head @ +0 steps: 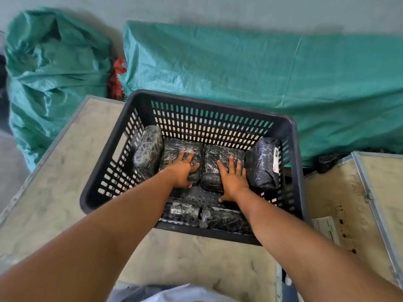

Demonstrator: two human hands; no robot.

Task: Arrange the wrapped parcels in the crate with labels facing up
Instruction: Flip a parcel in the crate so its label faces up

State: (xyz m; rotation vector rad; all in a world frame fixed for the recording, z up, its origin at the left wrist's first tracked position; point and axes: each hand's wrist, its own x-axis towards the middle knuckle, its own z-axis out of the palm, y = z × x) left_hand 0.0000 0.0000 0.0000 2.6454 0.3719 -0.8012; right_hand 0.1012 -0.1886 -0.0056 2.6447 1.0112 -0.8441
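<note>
A dark slotted plastic crate [292, 136] stands on a wooden box top and holds several black film-wrapped parcels. My left hand [182, 168] lies flat on the middle-left parcel [174, 149], fingers spread. My right hand [232, 177] presses flat on the middle-right parcel [214, 158]. One parcel [147, 149] leans on edge against the left wall. Another [261, 164] leans against the right wall with a white label [276, 162] along its side. Two more parcels [181, 211] [224, 219] lie by the near wall, partly hidden by my forearms.
The crate rests on a pale wooden box [65, 192] with metal edging; a second such box [340, 203] with a paper slip stands at the right. Green woven sacks [239, 68] [50, 68] lie behind. Something red [116, 79] shows between them.
</note>
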